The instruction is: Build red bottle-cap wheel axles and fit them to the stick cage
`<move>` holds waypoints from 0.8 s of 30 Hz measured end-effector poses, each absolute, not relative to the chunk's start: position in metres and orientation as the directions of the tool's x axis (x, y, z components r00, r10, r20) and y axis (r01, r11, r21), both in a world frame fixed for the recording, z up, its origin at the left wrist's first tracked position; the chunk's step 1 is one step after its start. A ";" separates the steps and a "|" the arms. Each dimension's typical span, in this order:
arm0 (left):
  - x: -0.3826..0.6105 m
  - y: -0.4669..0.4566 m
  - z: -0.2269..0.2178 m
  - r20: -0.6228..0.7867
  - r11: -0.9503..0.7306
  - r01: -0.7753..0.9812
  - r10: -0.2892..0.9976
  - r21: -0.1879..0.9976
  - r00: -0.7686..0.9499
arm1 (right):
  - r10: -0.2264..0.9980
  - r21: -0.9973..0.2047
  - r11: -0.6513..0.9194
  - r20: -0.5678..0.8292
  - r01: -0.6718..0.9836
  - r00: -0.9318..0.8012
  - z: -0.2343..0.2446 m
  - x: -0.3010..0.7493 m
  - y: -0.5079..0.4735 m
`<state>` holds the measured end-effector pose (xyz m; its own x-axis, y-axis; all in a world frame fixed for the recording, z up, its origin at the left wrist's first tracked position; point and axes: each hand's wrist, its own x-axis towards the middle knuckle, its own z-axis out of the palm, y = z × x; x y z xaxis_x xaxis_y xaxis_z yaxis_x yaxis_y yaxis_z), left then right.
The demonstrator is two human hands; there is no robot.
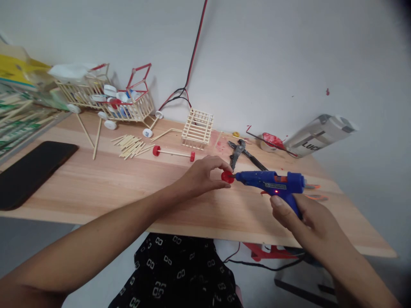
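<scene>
My left hand (204,174) pinches a small red bottle cap (227,176) just above the wooden table (96,188). My right hand (300,218) grips the handle of a blue hot glue gun (272,182). Its nozzle touches the red cap. A red light glows on the gun's body. Behind my left hand lies an axle stick with a red cap wheel at each end (174,152).
A small stick cage (197,128) stands mid-table with loose sticks (130,145) to its left. Stick carts holding bottle caps (112,100) sit at the back left. Pliers (239,152), a red-smeared dish (271,141), a black phone (30,171) and a white box (317,134) also lie here.
</scene>
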<state>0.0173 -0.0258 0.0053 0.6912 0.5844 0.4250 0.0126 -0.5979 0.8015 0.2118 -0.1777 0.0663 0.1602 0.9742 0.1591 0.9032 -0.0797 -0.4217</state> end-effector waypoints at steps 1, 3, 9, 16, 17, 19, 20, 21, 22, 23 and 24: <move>0.017 -0.026 0.005 0.423 -0.598 0.017 0.586 0.801 0.691 | 0.975 -0.434 -0.079 0.155 0.897 0.161 0.066 0.212 -0.178; 0.017 -0.026 0.005 0.422 -0.601 0.021 0.586 0.799 0.692 | 0.978 -0.458 -0.086 0.132 0.885 0.163 0.065 0.213 -0.177; 0.018 -0.025 0.002 0.432 -0.602 0.007 0.580 0.798 0.690 | 0.991 -0.495 -0.085 0.049 0.864 0.125 0.063 0.221 -0.178; 0.018 -0.025 0.003 0.431 -0.611 0.015 0.575 0.792 0.696 | 0.995 -0.501 -0.053 0.042 0.864 0.086 0.064 0.227 -0.177; 0.018 -0.025 0.003 0.431 -0.612 0.014 0.573 0.791 0.697 | 0.995 -0.497 -0.047 0.050 0.867 0.083 0.064 0.226 -0.177; 0.018 -0.025 0.003 0.435 -0.612 0.007 0.570 0.791 0.697 | 0.995 -0.491 -0.043 0.056 0.870 0.080 0.065 0.224 -0.177; 0.018 -0.025 0.003 0.438 -0.613 0.003 0.569 0.790 0.696 | 0.995 -0.490 -0.043 0.057 0.871 0.082 0.065 0.223 -0.176; 0.018 -0.025 0.003 0.441 -0.613 0.000 0.569 0.790 0.694 | 0.995 -0.492 -0.044 0.057 0.870 0.082 0.065 0.223 -0.176; 0.018 -0.026 0.003 0.442 -0.613 0.000 0.570 0.790 0.693 | 0.995 -0.494 -0.040 0.060 0.868 0.080 0.065 0.222 -0.175; 0.018 -0.026 0.003 0.439 -0.612 0.004 0.572 0.791 0.693 | 0.995 -0.497 -0.036 0.061 0.867 0.076 0.065 0.221 -0.175; 0.018 -0.026 0.003 0.436 -0.611 0.007 0.572 0.791 0.695 | 0.995 -0.500 -0.033 0.065 0.865 0.076 0.065 0.221 -0.174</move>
<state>0.0179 -0.0257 0.0035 0.6950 0.5720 0.4357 0.0070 -0.6113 0.7914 0.2208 -0.1744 0.0650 0.0756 0.9950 0.0652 0.8654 -0.0330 -0.4999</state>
